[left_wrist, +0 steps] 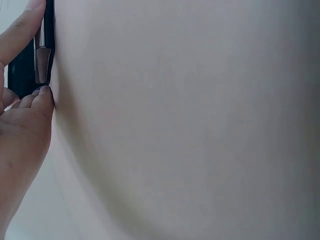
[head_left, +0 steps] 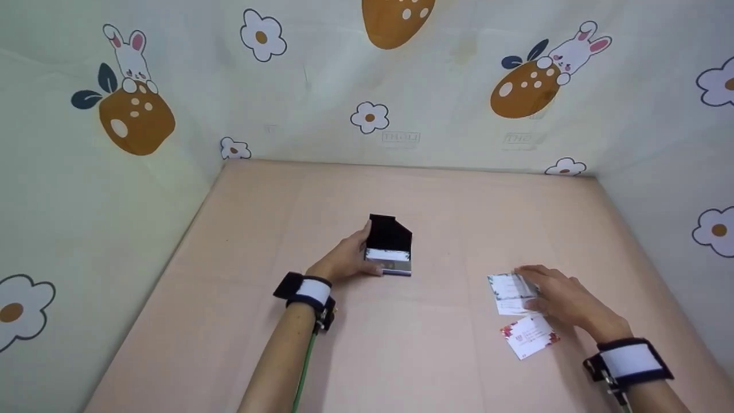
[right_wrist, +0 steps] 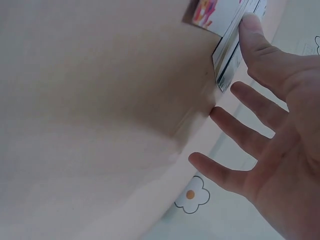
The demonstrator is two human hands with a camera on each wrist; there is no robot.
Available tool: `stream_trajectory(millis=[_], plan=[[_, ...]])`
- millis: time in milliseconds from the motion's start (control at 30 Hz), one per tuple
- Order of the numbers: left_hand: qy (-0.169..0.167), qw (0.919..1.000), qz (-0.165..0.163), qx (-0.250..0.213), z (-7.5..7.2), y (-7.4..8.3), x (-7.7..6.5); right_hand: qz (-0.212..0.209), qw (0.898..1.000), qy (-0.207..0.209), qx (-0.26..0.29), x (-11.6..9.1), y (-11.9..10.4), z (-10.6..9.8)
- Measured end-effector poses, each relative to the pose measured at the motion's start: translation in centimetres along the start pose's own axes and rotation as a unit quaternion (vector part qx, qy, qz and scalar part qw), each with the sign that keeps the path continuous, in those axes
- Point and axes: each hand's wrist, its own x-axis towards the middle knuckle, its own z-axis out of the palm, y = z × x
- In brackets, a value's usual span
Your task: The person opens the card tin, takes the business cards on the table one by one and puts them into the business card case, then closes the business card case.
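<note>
My left hand (head_left: 347,255) grips a business card case (head_left: 390,234) with a black lid standing raised. Inside its silver lower part shows a white card (head_left: 387,254). In the left wrist view the thumb and fingers hold the case (left_wrist: 44,65) at its edges. On the right, my right hand (head_left: 565,295) pinches a white business card with a green leafy border (head_left: 509,285), over more white cards (head_left: 513,307). The right wrist view has the thumb (right_wrist: 251,25) on the cards and the other visible fingers spread. Just below lies a card with red floral corners (head_left: 528,337).
A peach-coloured tabletop (head_left: 287,212) lies under everything. Around it rise pale walls with printed rabbits, fruit and flowers (head_left: 370,117). Each wrist wears a strap with a camera, and a green cable (head_left: 305,370) runs along the left forearm.
</note>
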Motion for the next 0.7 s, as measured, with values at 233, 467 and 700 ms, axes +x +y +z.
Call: stream_trajectory(millis=[233, 467, 700], plan=[[0.003, 1.0000, 0.001, -0.006, -0.02, -0.09, 0.09, 0.006, 1.000, 0.006, 0.016, 0.25, 0.00, 0.01], [0.009, 0.9999, -0.008, -0.006, 0.00, -0.01, 0.01, 0.003, 0.999, 0.011, 0.032, 0.38, 0.09, 0.17], [0.003, 0.9999, 0.009, -0.006, 0.08, -0.20, 0.19, -0.005, 0.999, 0.004, 0.039, 0.47, 0.26, 0.17]])
